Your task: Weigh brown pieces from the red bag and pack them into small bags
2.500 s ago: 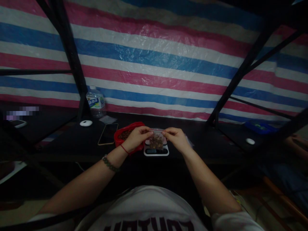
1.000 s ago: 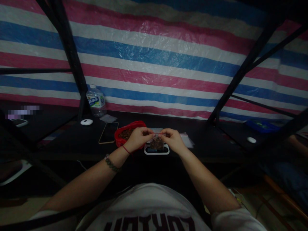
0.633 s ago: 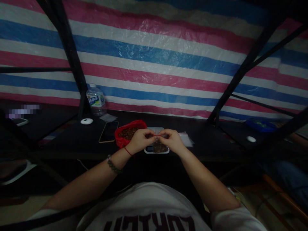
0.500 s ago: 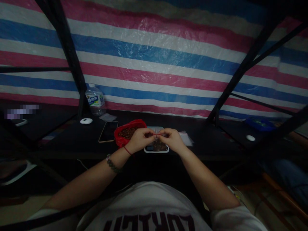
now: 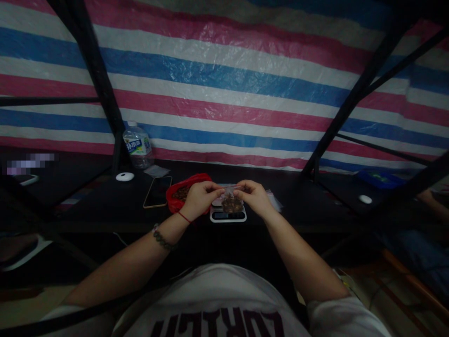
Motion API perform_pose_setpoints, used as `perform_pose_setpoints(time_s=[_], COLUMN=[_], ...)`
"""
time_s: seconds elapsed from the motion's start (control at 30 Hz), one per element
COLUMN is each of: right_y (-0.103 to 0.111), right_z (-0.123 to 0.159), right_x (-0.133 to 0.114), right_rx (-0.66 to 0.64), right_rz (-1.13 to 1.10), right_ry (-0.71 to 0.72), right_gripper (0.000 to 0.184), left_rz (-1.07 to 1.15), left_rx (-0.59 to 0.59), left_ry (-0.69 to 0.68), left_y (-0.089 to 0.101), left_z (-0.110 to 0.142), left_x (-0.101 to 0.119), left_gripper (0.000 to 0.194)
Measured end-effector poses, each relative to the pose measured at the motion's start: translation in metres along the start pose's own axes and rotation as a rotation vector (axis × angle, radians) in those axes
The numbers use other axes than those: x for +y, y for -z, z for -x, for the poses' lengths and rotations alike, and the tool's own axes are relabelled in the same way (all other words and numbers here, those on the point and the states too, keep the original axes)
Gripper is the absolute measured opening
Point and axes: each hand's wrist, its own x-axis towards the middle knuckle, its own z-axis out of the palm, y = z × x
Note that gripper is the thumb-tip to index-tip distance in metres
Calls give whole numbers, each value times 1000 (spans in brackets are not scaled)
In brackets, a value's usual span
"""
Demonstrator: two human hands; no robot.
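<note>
A small clear zip bag (image 5: 232, 203) with brown bits in its lower part hangs between my hands. My left hand (image 5: 202, 199) pinches the left end of its top edge. At the other end, the thumb and fingers of my right hand (image 5: 255, 197) are closed on the same edge. Just beneath and behind the bag is a white digital scale (image 5: 228, 220), its dark display partly showing. Left of it, close to my left hand, a red plastic bag (image 5: 171, 193) lies open with more brown pieces in it; I cannot make out their kind.
Flat clear bags (image 5: 274, 200) lie right of my right hand. On the left are a phone (image 5: 156, 193), a white oval device (image 5: 125, 177) and a water bottle (image 5: 139, 146). Dark metal posts (image 5: 101, 79) flank the black table (image 5: 294, 220). Another person's arm (image 5: 433, 205) shows far right, near a blue tray (image 5: 380, 179).
My hands have moved slightly apart and up along the bag's top edge. The filled bag has risen a little, so more of the scale's display shows.
</note>
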Motion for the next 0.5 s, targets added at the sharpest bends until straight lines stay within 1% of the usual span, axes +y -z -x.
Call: perform_pose_setpoints(time_s=[0.07,0.1,0.13,0.17,0.23,0.27,0.33,0.4,0.47,0.5], right_y=[5,10,16,23,39,47,61,71,76,78], right_z=[-1,-2,-4,-7,-17,-23,-39,-54,-67,-72], right_x=[3,4,6,9,18,25,44,69,93,103], right_rx=[-106,-113,-80,-14,152,225,326,388,389,372], right_rz=[-20,-24,-35,-62,-157,-200,-202,-40,230,341], right_ry=[-23,-26,-24,-23,-36,-60,-116,-181,-273,-328], right_gripper=[25,25,25,26,28,30,33,33,32,31], left_rz=[23,29,35,37,10,-49,-264,-514,-730,-773], left_rx=[2,-2,-8,-17,-41,-71,-116,-196,-362,-415], left_ry=[7,-6,-20,-30,-19,3,44,79,82,80], left_y=[-2,-2,-1,2,14,23,42,61,73,76], left_z=[1,0,-2,-4,-13,-18,-29,-38,-43,-44], left_x=[2,2,1,-1,-9,-15,-29,-44,-58,-64], left_gripper=[23,25,29,34,45,46,35,31,33,33])
